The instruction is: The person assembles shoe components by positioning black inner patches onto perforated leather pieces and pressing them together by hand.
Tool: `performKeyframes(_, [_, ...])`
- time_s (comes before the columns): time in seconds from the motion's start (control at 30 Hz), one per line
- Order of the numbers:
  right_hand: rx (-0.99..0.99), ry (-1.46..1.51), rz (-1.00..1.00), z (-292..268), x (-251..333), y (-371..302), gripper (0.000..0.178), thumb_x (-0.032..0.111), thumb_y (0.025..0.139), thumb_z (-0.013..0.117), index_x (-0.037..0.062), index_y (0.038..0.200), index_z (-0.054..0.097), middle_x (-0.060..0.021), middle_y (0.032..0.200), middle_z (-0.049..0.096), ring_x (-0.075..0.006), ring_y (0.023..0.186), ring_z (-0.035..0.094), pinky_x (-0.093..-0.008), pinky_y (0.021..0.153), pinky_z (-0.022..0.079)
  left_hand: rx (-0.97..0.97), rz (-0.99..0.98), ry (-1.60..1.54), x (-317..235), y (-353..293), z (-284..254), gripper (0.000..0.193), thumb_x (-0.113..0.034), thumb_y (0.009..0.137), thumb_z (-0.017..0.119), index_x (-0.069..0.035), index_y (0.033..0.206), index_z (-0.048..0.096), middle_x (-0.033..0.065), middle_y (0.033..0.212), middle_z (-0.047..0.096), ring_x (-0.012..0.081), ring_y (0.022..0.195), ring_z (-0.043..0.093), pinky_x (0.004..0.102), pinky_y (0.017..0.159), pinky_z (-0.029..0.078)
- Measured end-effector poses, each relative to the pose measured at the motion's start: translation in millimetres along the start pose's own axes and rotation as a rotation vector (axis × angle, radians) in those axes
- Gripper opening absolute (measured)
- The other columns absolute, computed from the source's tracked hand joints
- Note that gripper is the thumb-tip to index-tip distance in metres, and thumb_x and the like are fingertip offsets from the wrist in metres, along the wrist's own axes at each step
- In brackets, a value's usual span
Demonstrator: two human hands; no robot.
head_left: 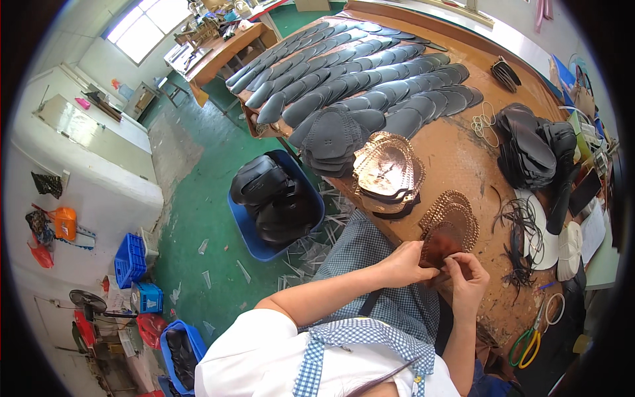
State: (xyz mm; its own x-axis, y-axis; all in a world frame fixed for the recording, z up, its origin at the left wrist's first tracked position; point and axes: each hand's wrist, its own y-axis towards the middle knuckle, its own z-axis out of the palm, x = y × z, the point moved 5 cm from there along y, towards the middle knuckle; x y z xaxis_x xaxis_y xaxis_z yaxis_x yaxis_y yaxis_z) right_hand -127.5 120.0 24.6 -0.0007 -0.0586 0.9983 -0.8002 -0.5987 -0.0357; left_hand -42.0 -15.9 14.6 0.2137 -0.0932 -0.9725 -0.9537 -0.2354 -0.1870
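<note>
Near the table's front edge, my left hand (402, 264) and my right hand (467, 278) meet at a copper-brown shoe piece (454, 233) with a punched edge. Thumb and fingers of the left hand close on its lower left side. The right fingertips pinch its lower edge; any small thing between them is too small to make out. Just beyond lies another copper piece (451, 200), partly covered by the held one. Farther off sit a stack of shiny copper pieces (383, 162) and a stack of black pieces (329, 135).
Rows of overlapping black shoe pieces (357, 73) cover the far table (456, 149). At right are black pieces (526, 149), black strips (519, 231), scissors (529, 344) and a white cord bundle (569, 251). A blue tub (241, 221) holding black items stands on the green floor (192, 231).
</note>
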Motion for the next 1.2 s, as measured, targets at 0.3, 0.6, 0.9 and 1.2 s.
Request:
performKeyframes(0.3, [0.046, 0.400, 0.264, 13.0, -1.9, 7.6, 0.011, 0.002, 0.089, 0.066, -0.0017, 0.099, 0.064, -0.0102, 0.084, 0.069, -0.0142, 0.065, 0.066, -0.0249, 0.059, 0.056, -0.351, 0.200, -0.158, -4.9, -6.6, -9.9, 0.029, 0.003, 0.088, 0.062, 0.006, 0.116, 0.057, 0.0123, 0.093, 0.071, 0.0122, 0.086, 0.068, 0.0286, 0.075, 0.055])
performKeyframes(0.6, [0.092, 0.454, 0.272, 10.5, 0.6, 10.2, 0.010, 0.006, 0.090, 0.066, -0.0013, 0.096, 0.061, -0.0072, 0.080, 0.066, -0.0126, 0.064, 0.065, -0.0240, 0.060, 0.056, -0.376, 0.200, -0.124, -10.3, -6.8, -4.1, 0.012, -0.005, 0.093, 0.061, 0.004, 0.099, 0.068, 0.0094, 0.083, 0.073, 0.0143, 0.073, 0.070, 0.0261, 0.065, 0.054])
performKeyframes(0.9, [0.123, 0.300, 0.303, 12.9, 3.2, 5.9, 0.007, 0.002, 0.088, 0.062, -0.0019, 0.093, 0.058, -0.0073, 0.083, 0.065, -0.0131, 0.070, 0.066, -0.0256, 0.060, 0.058, -0.399, 0.256, 0.101, -13.8, -16.6, -3.0, 0.011, -0.006, 0.090, 0.065, 0.001, 0.098, 0.067, 0.0119, 0.081, 0.071, 0.0173, 0.071, 0.069, 0.0283, 0.064, 0.053])
performKeyframes(1.2, [0.124, 0.345, 0.283, 15.2, 2.9, 18.3, 0.006, 0.002, 0.088, 0.063, -0.0022, 0.091, 0.059, -0.0061, 0.080, 0.064, -0.0122, 0.067, 0.065, -0.0248, 0.058, 0.057, -0.404, 0.370, 0.230, -30.7, -12.1, -7.1, 0.023, 0.000, 0.088, 0.066, 0.003, 0.110, 0.060, 0.0149, 0.088, 0.071, 0.0201, 0.080, 0.071, 0.0292, 0.071, 0.055])
